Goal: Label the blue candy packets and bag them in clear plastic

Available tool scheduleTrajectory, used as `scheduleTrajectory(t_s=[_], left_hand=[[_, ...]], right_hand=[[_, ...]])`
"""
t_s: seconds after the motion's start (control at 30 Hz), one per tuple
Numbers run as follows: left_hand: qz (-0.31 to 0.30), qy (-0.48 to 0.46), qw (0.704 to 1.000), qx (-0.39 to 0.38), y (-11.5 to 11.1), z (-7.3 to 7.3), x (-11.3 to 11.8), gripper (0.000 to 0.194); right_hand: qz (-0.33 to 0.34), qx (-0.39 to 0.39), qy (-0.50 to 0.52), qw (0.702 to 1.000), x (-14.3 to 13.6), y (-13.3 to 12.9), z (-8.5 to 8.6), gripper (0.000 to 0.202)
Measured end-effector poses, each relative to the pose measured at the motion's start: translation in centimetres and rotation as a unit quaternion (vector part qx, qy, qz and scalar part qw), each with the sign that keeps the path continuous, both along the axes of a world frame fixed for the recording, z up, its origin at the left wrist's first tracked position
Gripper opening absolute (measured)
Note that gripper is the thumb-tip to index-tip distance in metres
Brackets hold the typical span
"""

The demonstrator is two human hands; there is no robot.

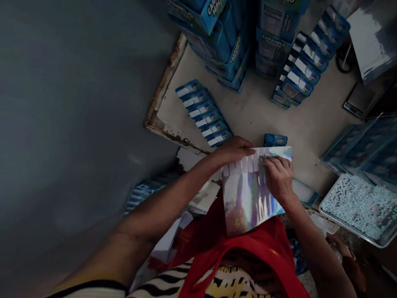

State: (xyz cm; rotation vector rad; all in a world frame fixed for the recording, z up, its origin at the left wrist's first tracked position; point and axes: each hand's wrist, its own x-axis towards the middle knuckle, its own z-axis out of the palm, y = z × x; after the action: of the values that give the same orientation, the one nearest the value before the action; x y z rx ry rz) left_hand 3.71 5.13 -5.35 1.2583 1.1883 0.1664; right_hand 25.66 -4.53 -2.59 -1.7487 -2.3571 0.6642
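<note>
A shiny, iridescent sheet point(248, 191) with a row of pale strips along its top is held in front of my red apron. My left hand point(233, 150) is closed on the sheet's upper left edge. Over the right part of the same sheet, my right hand point(279, 177) has its fingers bent and pinched together at the strips. Whether a loose strip is between those fingertips is too small to tell. Just beyond the sheet lies a small blue pack point(275, 140). A slanting row of blue packs with white strips point(206, 113) lies beyond my left hand.
Stacked blue display boxes point(224, 28) stand at the back of the worn-edged table point(245, 108). Another row of blue packs point(304, 65) runs beside them. At right are a small scale point(358, 99) and a clear tray point(365, 206) of pale blue and white pieces. A grey wall point(60, 98) borders the left.
</note>
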Motion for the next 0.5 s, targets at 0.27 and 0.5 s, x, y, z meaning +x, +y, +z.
scheduleTrajectory(t_s=[0.27, 0.5], left_hand=[[0.018, 0.104, 0.994, 0.018, 1.3, 1.5, -3.0, 0.029], [0.071, 0.26, 0.96, 0.076, 10.2, 2.5, -17.9, 0.081]], right_hand=[[-0.175, -0.116, 0.237, 0.949, -0.8, 1.0, 4.0, 0.018], [-0.422, -0.242, 0.44, 0.755, 0.3, 3.4, 7.1, 0.044]])
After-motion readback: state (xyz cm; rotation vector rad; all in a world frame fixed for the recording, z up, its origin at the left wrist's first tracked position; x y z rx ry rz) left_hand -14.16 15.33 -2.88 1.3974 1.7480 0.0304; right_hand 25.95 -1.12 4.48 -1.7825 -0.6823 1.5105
